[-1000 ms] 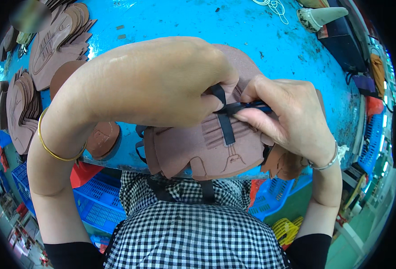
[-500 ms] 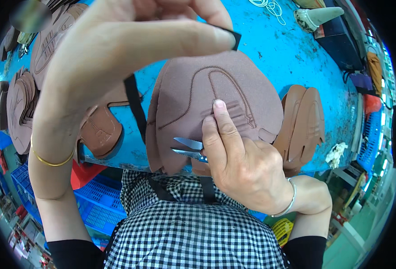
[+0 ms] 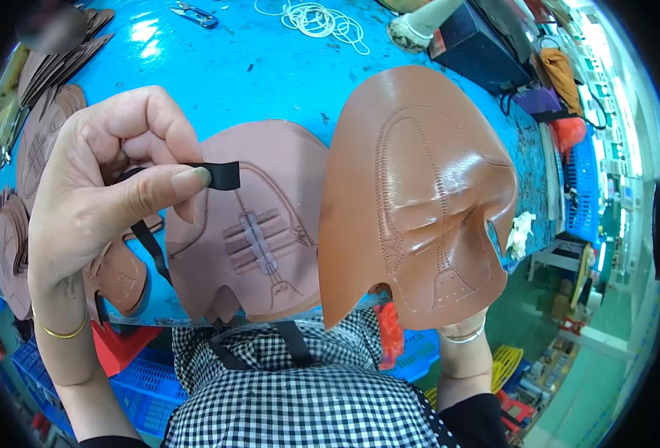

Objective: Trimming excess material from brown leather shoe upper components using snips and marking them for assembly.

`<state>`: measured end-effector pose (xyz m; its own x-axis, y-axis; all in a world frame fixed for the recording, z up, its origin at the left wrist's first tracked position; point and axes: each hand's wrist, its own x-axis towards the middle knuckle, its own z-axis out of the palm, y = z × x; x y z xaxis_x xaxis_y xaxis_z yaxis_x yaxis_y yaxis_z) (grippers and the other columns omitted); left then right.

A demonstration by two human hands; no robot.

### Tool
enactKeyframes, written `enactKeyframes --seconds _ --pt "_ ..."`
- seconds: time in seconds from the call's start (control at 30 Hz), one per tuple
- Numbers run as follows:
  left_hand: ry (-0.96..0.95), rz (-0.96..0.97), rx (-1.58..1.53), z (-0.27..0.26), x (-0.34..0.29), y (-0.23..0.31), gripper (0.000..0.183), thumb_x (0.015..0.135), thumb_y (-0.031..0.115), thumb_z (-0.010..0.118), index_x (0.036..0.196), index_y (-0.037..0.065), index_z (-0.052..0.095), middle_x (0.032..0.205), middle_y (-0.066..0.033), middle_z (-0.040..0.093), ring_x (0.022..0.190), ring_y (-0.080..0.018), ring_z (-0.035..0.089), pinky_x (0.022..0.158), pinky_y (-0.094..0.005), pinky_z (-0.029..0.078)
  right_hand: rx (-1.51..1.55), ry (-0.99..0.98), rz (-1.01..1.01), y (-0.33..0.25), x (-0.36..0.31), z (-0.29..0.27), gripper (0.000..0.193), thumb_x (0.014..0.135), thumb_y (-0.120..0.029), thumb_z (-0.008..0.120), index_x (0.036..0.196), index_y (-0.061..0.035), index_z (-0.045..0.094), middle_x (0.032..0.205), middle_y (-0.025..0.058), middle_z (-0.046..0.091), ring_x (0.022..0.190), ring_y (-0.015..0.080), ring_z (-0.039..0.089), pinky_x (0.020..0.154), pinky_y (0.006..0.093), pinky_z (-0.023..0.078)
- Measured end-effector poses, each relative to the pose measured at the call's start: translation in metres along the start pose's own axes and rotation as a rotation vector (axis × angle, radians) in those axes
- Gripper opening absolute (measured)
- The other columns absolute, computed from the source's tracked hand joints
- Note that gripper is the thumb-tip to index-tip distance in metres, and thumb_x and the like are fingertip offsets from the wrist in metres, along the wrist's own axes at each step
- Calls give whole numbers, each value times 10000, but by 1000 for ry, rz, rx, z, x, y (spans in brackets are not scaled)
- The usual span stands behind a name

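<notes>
Between the thumb and fingers of my left hand (image 3: 113,172) is pinched the end of a narrow black tape (image 3: 225,176). More of that tape hangs down behind the hand. At the right, my right hand (image 3: 466,325) holds up a glossy brown leather shoe upper (image 3: 419,172), its stitched outer face toward me. The fingers are hidden behind the leather; only the wrist and a bit of the hand show. Between the hands, matching shoe uppers (image 3: 192,261) lie on the blue table with their dull brown undersides up. A pale strip runs over the ridges of the top one.
Piled uppers (image 3: 9,231) lie at the far left, and a smaller brown leather piece (image 3: 125,280) beside my left wrist. Blue-handled snips (image 3: 193,13), coiled white cord (image 3: 315,21) and a dark box (image 3: 479,48) are at the back. Blue crates (image 3: 143,381) stand below the table.
My left hand has lowered and drawn back with the tape. My right hand has left the pile and now raises a leather upper; the snips seen in it are out of sight.
</notes>
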<state>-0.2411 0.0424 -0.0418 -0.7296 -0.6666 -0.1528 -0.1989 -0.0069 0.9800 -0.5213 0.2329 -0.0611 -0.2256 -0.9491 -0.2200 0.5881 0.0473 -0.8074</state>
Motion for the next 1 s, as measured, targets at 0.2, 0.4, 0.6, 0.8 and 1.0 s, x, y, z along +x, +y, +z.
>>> enactKeyframes --seconds 0.2,0.4,0.6,0.8,1.0 --pt "-60 -123 -33 16 11 5 158 800 46 727 793 -1 577 672 -46 609 578 -80 585 516 -195 443 122 117 -5 17 -21 -37 458 1019 -263 395 1424 -53 360 1409 144 460 1267 283 494 1049 455 441" --pt "-213 136 233 20 17 -7 93 718 5 744 735 -18 656 697 -49 633 609 -104 595 564 -220 463 -412 525 -175 7 -34 -128 321 1021 -270 433 1234 -53 534 1098 31 611 903 120 587 757 272 490" --pt "-445 1 401 28 28 -14 90 701 53 746 764 7 700 698 -62 676 624 -142 627 605 -265 501 -416 507 -278 -20 -20 -115 281 1029 -223 425 1255 -61 464 766 -25 428 538 30 294 457 188 245" --pt "-412 102 672 32 30 -26 86 673 88 717 738 35 698 720 -71 681 646 -216 647 612 -300 512 -723 53 -186 10 13 -41 221 997 -95 450 1211 -41 447 795 -4 431 536 53 383 471 190 325" --pt "-359 212 677 32 26 -35 81 671 108 689 727 49 685 724 -84 666 668 -271 631 624 -350 503 -1224 -678 -332 19 55 18 167 733 11 676 847 -54 572 754 56 639 626 186 610 528 287 470"
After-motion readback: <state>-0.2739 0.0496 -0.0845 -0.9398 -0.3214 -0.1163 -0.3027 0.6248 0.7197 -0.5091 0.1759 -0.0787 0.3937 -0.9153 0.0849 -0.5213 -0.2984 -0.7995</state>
